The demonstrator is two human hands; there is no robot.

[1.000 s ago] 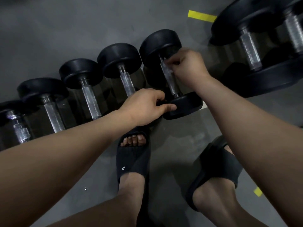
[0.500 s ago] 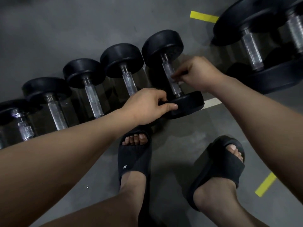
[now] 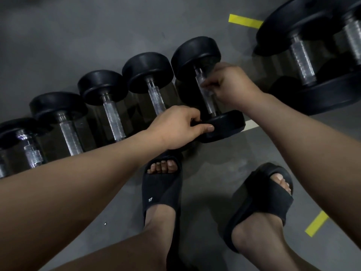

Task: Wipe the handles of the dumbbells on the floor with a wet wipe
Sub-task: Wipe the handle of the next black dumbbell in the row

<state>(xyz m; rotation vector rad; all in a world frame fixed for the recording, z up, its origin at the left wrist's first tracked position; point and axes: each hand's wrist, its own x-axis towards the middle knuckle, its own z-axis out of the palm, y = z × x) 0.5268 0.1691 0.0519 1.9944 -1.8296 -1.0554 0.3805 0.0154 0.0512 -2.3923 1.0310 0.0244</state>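
On the floor [image 3: 78,26], a black dumbbell [image 3: 197,55]: right hand [image 3: 232,85] curls round its knurled silver handle [image 3: 210,103], left hand [image 3: 175,128] grips its near head [image 3: 226,126].

Seven dumbbells [image 3: 195,53], two hands, two sandals and three strips of tape are showing.
Five small dumbbells [image 3: 148,65] are plainly lying side by side in one row, and two big dumbbells [image 3: 300,53] are lying to the right of them, the second being cut off by the frame edge. One left hand [image 3: 175,128] and one right hand [image 3: 232,85] are making the pair. Two black sandals, one [image 3: 162,188] and another [image 3: 261,194], are standing below. Two yellow strips [image 3: 245,20] [image 3: 316,223] and one pale strip [image 3: 251,124] are making up the tape.
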